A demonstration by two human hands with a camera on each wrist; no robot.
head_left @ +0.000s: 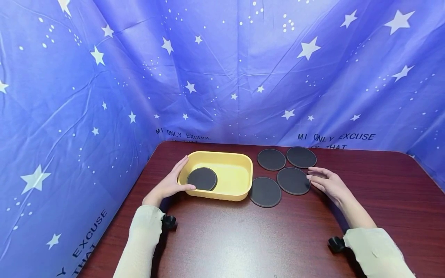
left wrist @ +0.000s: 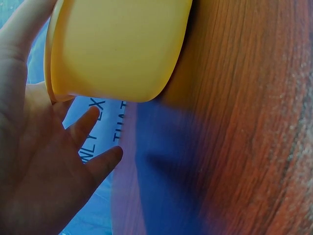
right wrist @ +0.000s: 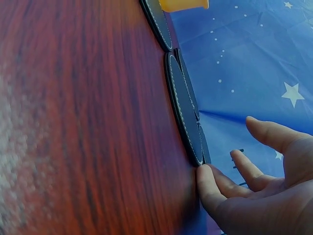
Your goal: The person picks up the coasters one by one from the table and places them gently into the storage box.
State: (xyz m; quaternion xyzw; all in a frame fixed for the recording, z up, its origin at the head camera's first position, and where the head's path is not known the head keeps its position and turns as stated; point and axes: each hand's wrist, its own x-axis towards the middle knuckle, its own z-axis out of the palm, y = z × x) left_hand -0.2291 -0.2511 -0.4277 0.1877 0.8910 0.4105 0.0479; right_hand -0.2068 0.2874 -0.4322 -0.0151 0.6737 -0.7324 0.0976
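Note:
My left hand [head_left: 169, 183] holds the left end of a yellow rectangular tub [head_left: 231, 195], thumb over the front rim and fingers at the back left corner. In the left wrist view, the spread lower fingers stand off the yellow wall. A round black coaster [head_left: 202, 178] lies inside the tub at its left. To the right, my right hand [head_left: 328, 183] has its fingertips at the right edge of a black stitched coaster [head_left: 293, 180] lying on the table. Its thumb stays apart from the coaster in the right wrist view, and nothing is gripped.
Beside that coaster lie others: one close against the tub's right side [head_left: 265, 192], a back coaster [head_left: 271, 159] and a back right coaster [head_left: 301, 157]. The dark red wooden table [head_left: 243, 239] reaches back to a blue star-patterned curtain [head_left: 222, 77].

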